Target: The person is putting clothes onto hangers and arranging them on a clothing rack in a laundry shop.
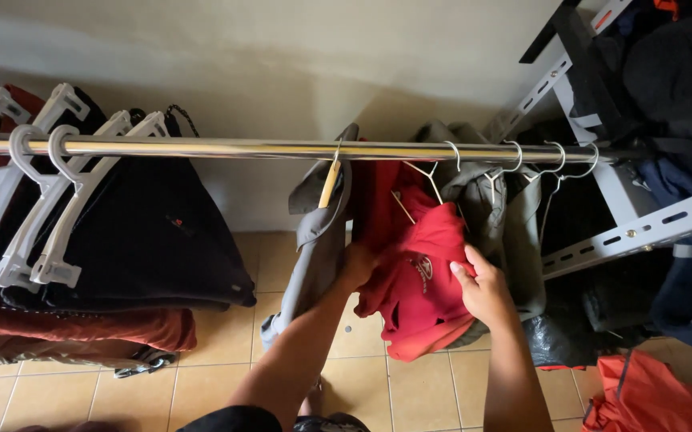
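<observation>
Red fabric fills the middle of the view: a red shirt hanging from the chrome rail on a thin white wire hanger, its cloth bunched and folded over itself, with a small dark-and-white emblem showing on the front just left of the right hand; the lower hem sags in loose creases above the tan floor tiles; the colour is a strong, flat red, brighter on the lit folds and darker toward the rail. The right hand lies against the shirt's right side, fingers bent and the thumb pressed onto the cloth, gripping a fold of it; the left hand reaches in at the shirt's left edge, where its fingers disappear between the red cloth and a grey garment, so whether it is clenched or loose cannot be told. That grey garment hangs just left of the shirt on a wooden hanger, touching it; behind and to the right of the shirt hangs a grey-brown jacket, and further wire hangers sit along the rail toward a slotted grey metal shelf frame piled with dark clothes. Well apart, at the left end of the rail, white plastic hangers carry a black garment and rust-coloured clothes; an orange cloth lies at the lower right.
</observation>
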